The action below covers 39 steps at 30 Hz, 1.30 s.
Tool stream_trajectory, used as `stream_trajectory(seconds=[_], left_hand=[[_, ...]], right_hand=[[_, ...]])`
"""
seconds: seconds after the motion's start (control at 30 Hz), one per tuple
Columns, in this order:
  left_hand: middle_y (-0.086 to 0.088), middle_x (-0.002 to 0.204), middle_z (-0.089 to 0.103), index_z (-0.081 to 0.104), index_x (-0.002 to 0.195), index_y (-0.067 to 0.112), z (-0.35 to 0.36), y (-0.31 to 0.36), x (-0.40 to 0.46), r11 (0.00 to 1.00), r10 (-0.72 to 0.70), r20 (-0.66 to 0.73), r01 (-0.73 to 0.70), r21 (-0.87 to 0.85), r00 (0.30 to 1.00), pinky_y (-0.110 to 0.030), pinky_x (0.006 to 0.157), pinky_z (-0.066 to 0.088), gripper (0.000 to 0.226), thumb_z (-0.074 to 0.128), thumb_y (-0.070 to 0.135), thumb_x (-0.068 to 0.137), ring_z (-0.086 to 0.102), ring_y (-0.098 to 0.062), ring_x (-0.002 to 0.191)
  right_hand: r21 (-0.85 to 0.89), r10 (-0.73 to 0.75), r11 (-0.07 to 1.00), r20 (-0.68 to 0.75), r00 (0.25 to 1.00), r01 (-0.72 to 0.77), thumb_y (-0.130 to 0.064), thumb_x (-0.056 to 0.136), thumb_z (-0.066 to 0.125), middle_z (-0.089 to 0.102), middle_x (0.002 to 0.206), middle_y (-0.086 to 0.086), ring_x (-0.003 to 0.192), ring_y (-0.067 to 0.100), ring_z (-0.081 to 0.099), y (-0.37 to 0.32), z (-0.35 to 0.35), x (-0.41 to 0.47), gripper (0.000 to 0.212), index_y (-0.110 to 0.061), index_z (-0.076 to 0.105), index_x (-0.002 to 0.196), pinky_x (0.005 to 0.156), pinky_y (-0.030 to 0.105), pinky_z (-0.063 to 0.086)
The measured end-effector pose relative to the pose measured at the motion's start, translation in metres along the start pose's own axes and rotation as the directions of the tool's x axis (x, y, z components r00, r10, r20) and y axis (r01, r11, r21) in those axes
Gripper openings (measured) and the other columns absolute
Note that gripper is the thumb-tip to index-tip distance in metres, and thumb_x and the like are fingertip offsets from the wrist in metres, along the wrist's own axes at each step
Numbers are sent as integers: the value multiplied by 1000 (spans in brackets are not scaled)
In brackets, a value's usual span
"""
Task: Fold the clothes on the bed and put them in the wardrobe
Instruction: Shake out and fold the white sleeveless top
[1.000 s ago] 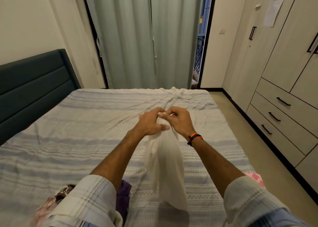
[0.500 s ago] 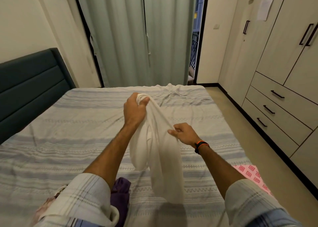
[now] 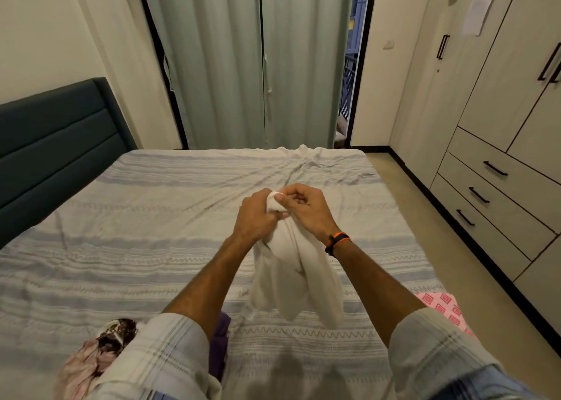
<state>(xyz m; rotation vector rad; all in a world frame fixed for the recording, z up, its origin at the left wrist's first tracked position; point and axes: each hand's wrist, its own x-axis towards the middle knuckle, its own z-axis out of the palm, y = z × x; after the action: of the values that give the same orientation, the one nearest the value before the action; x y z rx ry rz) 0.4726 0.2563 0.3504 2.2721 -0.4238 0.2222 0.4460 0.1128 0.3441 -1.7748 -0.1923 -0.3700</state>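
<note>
Near edge of bed [image 3: 151,217]: pink-and-brown garment [image 3: 91,360], purple garment [image 3: 220,339], pink patterned cloth [image 3: 443,305] lie unfolded. White garment [image 3: 291,278] hangs above the mattress, long axis vertical, directly below the fingers. Left hand [image 3: 258,217] and right hand [image 3: 306,208] touch, both clamped on its top edge. Wardrobe [image 3: 501,126] stands far right, doors closed.

Pale green curtains [image 3: 243,59] hang closed across the far wall, with a narrow strip of dark doorway [image 3: 353,65] open at their right edge. A dark teal padded headboard [image 3: 54,144] stands along the left. A white switch plate [image 3: 388,45] sits on the cream wall, and beige flooring [image 3: 440,241] runs along the right.
</note>
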Motion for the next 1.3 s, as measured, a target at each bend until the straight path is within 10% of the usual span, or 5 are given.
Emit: stream_trajectory(seconds=[0.27, 0.53, 0.73, 0.97, 1.3], left_hand=[[-4, 106, 70, 67, 111, 12, -17, -4, 14, 910, -200, -122, 138, -391, 972, -40, 92, 52, 27, 66, 30, 91, 64, -23, 99], [-1, 114, 66, 59, 117, 16, -22, -34, 4, 945, -327, -53, 326, -12, 944, -30, 88, 50, 48, 81, 26, 75, 58, -17, 97], [8, 116, 65, 60, 125, 18, 4, -27, -4, 999, -27, 270, 32, -12, 963, -25, 84, 46, 66, 86, 35, 67, 59, -9, 106], [-2, 103, 71, 68, 107, 15, 5, -20, 4, 958, -173, -27, 162, -235, 985, -41, 84, 55, 24, 70, 20, 84, 66, -21, 94], [-2, 108, 69, 64, 114, 16, 3, -34, 9, 855, -394, -90, 330, -400, 915, -48, 90, 55, 34, 66, 39, 88, 65, -26, 100]], right_hand=[[-555, 442, 797, 267, 856, -239, -38, 77, 82, 43, 63, -4, 58, 11, 39, 52, -42, -18, 47, -19, 41, 63, 60, 28, 32], [-171, 201, 965, 6, 980, -197, -36, 93, 65, 35, 56, -8, 54, 9, 32, 44, -35, -9, 45, -15, 44, 59, 58, 28, 27], [-2, 122, 992, 106, 987, -122, -29, 94, 66, 51, 62, -1, 56, 7, 44, 16, -4, 3, 34, -1, 65, 75, 55, 25, 38], [1, 255, 966, 120, 959, -257, -47, 66, 87, 74, 104, 0, 97, 17, 70, 20, -15, 0, 53, -19, 69, 107, 87, 35, 57], [-46, 269, 963, 55, 962, -267, -36, 89, 69, 57, 70, 9, 65, 24, 51, 37, -21, -3, 38, 1, 65, 80, 60, 37, 43]])
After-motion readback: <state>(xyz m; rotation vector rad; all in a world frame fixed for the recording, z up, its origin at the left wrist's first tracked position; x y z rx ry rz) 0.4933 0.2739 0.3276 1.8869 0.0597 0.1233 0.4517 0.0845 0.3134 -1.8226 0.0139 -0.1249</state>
